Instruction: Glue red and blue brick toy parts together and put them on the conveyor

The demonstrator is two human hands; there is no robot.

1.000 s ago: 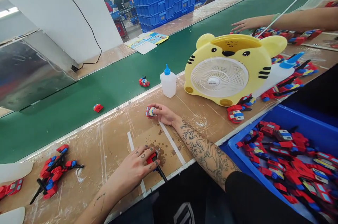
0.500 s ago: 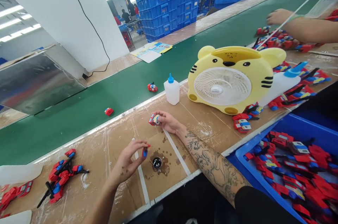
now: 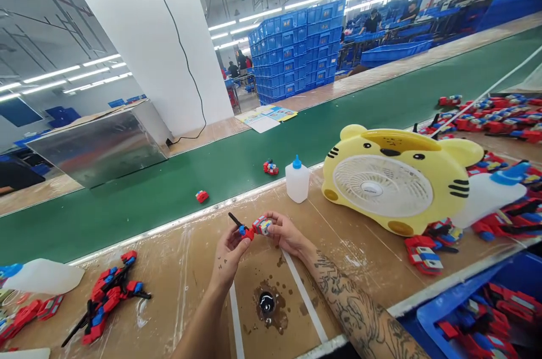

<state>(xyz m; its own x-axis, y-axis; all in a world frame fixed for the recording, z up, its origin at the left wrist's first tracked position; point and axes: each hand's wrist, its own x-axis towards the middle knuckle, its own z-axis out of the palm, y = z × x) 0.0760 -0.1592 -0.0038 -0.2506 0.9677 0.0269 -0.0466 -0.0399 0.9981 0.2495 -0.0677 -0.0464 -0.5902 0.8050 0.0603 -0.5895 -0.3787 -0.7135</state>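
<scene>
My left hand (image 3: 231, 250) is closed on a small red and blue toy part (image 3: 245, 231) with a black rod that points up to the left. My right hand (image 3: 285, 233) grips a red, white and yellow toy block (image 3: 261, 226) between thumb and fingers. The two pieces meet, or nearly meet, above the brown work surface. Below them on that surface is a small round dish of dark liquid (image 3: 266, 302) with wet spots around it. A white bottle with a blue cap (image 3: 297, 181) stands upright beyond my right hand.
A yellow tiger-faced fan (image 3: 393, 178) stands at the right, with piled toy parts around it. A blue bin (image 3: 427, 314) of red parts is at the lower right. More red parts (image 3: 108, 297) lie at the left. The green belt (image 3: 148, 201) carries two small pieces.
The view has tilted up. My hands have come together, bringing the two pieces close, and the black rod now shows in my left hand. The other person's arm at the upper right is gone from view.
</scene>
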